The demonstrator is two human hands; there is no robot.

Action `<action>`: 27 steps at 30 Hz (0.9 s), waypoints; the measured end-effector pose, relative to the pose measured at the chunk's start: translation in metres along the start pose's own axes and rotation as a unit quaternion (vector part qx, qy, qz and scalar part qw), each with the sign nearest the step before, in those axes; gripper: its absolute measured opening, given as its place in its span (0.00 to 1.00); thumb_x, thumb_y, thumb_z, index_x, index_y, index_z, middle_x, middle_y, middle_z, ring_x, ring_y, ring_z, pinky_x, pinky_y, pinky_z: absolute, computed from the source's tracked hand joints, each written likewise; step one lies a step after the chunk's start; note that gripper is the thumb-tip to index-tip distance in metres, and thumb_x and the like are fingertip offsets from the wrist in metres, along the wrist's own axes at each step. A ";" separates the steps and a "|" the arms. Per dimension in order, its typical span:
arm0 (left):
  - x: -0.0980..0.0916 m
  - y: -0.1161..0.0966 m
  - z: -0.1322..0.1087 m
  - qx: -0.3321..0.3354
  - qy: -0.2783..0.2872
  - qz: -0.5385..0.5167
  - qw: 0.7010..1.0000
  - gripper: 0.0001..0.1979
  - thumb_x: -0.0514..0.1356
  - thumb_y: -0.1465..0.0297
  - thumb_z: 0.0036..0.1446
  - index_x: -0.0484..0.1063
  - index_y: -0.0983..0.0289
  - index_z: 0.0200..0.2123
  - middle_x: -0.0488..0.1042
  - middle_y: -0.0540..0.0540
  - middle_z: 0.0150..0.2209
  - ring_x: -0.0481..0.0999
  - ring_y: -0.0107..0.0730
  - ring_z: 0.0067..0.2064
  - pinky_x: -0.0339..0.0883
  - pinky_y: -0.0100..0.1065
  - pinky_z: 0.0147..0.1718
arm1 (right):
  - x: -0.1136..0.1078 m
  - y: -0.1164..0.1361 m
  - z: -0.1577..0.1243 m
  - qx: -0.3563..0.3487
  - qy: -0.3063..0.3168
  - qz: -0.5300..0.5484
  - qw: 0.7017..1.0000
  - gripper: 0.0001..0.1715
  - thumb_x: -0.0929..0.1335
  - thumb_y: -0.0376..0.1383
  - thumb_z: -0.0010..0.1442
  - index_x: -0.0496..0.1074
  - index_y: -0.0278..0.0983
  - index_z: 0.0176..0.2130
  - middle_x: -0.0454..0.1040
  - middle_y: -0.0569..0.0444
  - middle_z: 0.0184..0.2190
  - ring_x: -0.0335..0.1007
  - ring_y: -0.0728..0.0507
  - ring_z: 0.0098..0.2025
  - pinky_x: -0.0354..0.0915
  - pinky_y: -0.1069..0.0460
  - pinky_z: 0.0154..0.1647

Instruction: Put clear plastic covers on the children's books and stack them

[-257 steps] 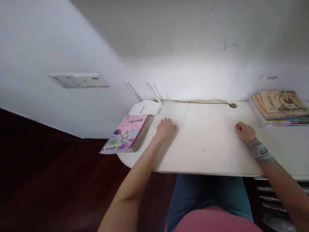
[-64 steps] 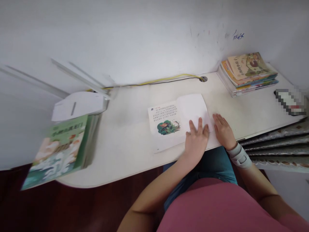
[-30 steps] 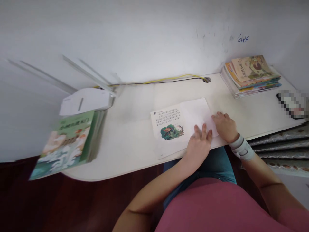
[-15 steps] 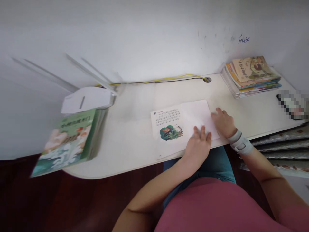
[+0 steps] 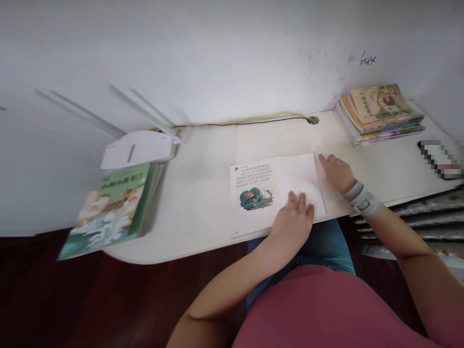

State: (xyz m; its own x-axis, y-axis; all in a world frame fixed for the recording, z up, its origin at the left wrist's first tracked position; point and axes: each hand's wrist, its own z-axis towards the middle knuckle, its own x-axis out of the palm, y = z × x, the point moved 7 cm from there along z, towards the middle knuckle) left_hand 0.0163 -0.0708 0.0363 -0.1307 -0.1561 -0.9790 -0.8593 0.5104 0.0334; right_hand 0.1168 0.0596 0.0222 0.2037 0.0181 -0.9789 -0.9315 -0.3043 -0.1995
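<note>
Moved farther up the page edge [image 5: 317, 181], the right grip [image 5: 338, 174], closure undeterminable, had the open booklet [image 5: 277, 181] just left of it, under the spread-fingered left grip [image 5: 292, 220], where uneven pressure could have creased it.

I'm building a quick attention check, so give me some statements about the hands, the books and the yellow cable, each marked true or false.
1. The left hand rests on the open booklet. True.
2. The wrist wrap is on the left arm. False: the wrist wrap is on the right.
3. The yellow cable runs along the wall side of the desk. True.
4. The green-covered book lies wholly within the desk's edge. False: the green-covered book juts past it.
5. The right hand is by the booklet's right edge. True.
</note>
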 end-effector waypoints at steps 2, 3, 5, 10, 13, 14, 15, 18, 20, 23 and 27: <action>-0.004 0.001 -0.002 0.007 -0.003 0.000 1.000 0.21 0.51 0.77 0.62 0.68 0.64 0.57 0.62 0.70 0.62 0.61 0.62 0.62 0.75 0.46 0.40 | 0.002 -0.003 0.000 0.002 0.002 0.001 1.000 0.27 0.53 0.27 0.66 0.57 0.33 0.62 0.71 0.38 0.45 0.73 0.41 0.41 0.65 0.51 0.35; -0.004 0.001 -0.002 0.009 -0.004 0.002 1.000 0.21 0.51 0.77 0.63 0.67 0.64 0.57 0.61 0.69 0.62 0.61 0.62 0.62 0.74 0.46 0.41 | 0.003 -0.004 0.000 0.001 0.003 0.002 1.000 0.28 0.53 0.27 0.65 0.57 0.32 0.63 0.71 0.38 0.45 0.73 0.42 0.41 0.65 0.51 0.35; -0.004 0.001 0.001 0.012 -0.004 0.006 1.000 0.21 0.50 0.77 0.63 0.66 0.63 0.59 0.61 0.69 0.62 0.63 0.61 0.61 0.74 0.46 0.42 | 0.005 -0.004 0.001 -0.008 -0.001 0.008 1.000 0.28 0.53 0.26 0.65 0.57 0.33 0.63 0.71 0.38 0.45 0.73 0.41 0.41 0.65 0.51 0.35; 0.003 0.004 0.021 0.013 -0.032 0.002 0.999 0.22 0.49 0.77 0.64 0.64 0.61 0.60 0.59 0.67 0.64 0.62 0.57 0.62 0.70 0.47 0.48 | 0.015 -0.006 -0.007 -0.033 -0.038 0.067 0.997 0.26 0.55 0.32 0.66 0.59 0.34 0.62 0.75 0.43 0.43 0.72 0.39 0.43 0.67 0.48 0.38; 0.011 0.009 0.027 0.013 -0.052 -0.009 0.999 0.22 0.50 0.78 0.63 0.66 0.60 0.59 0.59 0.65 0.64 0.59 0.57 0.64 0.67 0.51 0.51 | 0.027 -0.009 -0.022 -0.073 -0.071 0.124 0.987 0.26 0.58 0.35 0.65 0.61 0.31 0.60 0.74 0.42 0.49 0.69 0.38 0.49 0.66 0.45 0.47; 0.014 0.011 0.027 0.014 -0.055 -0.008 0.998 0.22 0.50 0.77 0.63 0.66 0.59 0.59 0.58 0.65 0.64 0.58 0.57 0.64 0.65 0.53 0.52 | 0.032 -0.010 -0.029 -0.093 -0.083 0.143 0.982 0.26 0.59 0.36 0.65 0.61 0.30 0.60 0.72 0.41 0.51 0.67 0.38 0.52 0.65 0.44 0.51; 0.017 0.013 0.027 0.015 -0.056 -0.006 0.998 0.22 0.50 0.77 0.63 0.65 0.58 0.59 0.58 0.64 0.65 0.57 0.58 0.65 0.64 0.56 0.53 | 0.037 -0.011 -0.037 -0.109 -0.097 0.160 0.976 0.26 0.60 0.37 0.65 0.62 0.29 0.59 0.70 0.40 0.54 0.65 0.37 0.55 0.63 0.42 0.54; 0.026 0.017 0.025 0.024 -0.064 -0.001 0.998 0.23 0.50 0.77 0.63 0.64 0.57 0.60 0.56 0.62 0.66 0.54 0.58 0.66 0.61 0.59 0.55 | 0.051 -0.016 -0.058 -0.131 -0.132 0.193 0.963 0.29 0.59 0.41 0.65 0.61 0.28 0.60 0.64 0.36 0.60 0.57 0.36 0.63 0.59 0.38 0.60; 0.030 0.019 0.025 0.028 -0.071 -0.004 0.997 0.24 0.50 0.77 0.63 0.63 0.57 0.61 0.55 0.62 0.66 0.52 0.57 0.67 0.59 0.60 0.56 | 0.058 -0.017 -0.068 -0.135 -0.140 0.199 0.961 0.31 0.60 0.43 0.65 0.59 0.28 0.61 0.61 0.34 0.61 0.53 0.36 0.65 0.57 0.37 0.61; 0.033 0.021 0.028 0.017 -0.088 -0.019 0.996 0.24 0.51 0.77 0.63 0.63 0.56 0.61 0.54 0.62 0.67 0.50 0.56 0.67 0.57 0.62 0.57 | 0.061 -0.016 -0.074 -0.143 -0.138 0.203 0.959 0.34 0.61 0.47 0.65 0.59 0.27 0.61 0.61 0.33 0.61 0.52 0.35 0.66 0.57 0.37 0.61; 0.034 0.024 0.032 -0.010 -0.106 -0.040 0.994 0.25 0.51 0.77 0.62 0.62 0.56 0.61 0.54 0.62 0.67 0.49 0.58 0.67 0.56 0.63 0.57 | 0.058 -0.016 -0.073 -0.146 -0.134 0.203 0.959 0.37 0.62 0.50 0.63 0.60 0.28 0.61 0.60 0.33 0.62 0.52 0.34 0.66 0.57 0.36 0.61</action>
State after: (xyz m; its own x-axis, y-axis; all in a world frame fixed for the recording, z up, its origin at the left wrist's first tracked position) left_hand 0.0068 -0.0366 -0.0022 0.0439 -0.0129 -0.9990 -0.8725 0.4866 -0.0446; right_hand 0.1655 -0.0042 -0.0282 -0.2787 0.0749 -0.9575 -0.7859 -0.5908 0.1825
